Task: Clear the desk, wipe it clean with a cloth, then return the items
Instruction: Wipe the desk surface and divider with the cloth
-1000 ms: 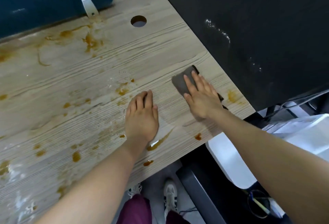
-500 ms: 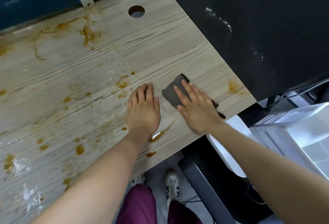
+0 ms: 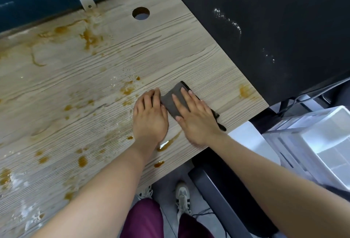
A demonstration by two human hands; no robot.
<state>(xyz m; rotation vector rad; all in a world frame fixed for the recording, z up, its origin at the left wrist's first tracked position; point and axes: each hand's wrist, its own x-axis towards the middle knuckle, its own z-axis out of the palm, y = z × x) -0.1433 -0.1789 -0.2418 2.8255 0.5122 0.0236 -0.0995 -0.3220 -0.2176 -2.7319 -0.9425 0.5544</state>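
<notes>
Right grip (image 3: 197, 118) presses flat-fingered on grey cloth (image 3: 173, 101) beneath it; left grip (image 3: 149, 118), flat on stained tabletop (image 3: 170, 52), touches cloth's left edge.

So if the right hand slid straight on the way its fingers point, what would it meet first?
The right hand, flat on the grey cloth, points up and slightly left across the desk. Beyond the cloth's far edge the line looks like bare wood with nothing standing; the round cable hole lies further off and to the left.

Both hands (image 3: 150, 116) (image 3: 197, 118) flat, fingers straight, side by side
</notes>
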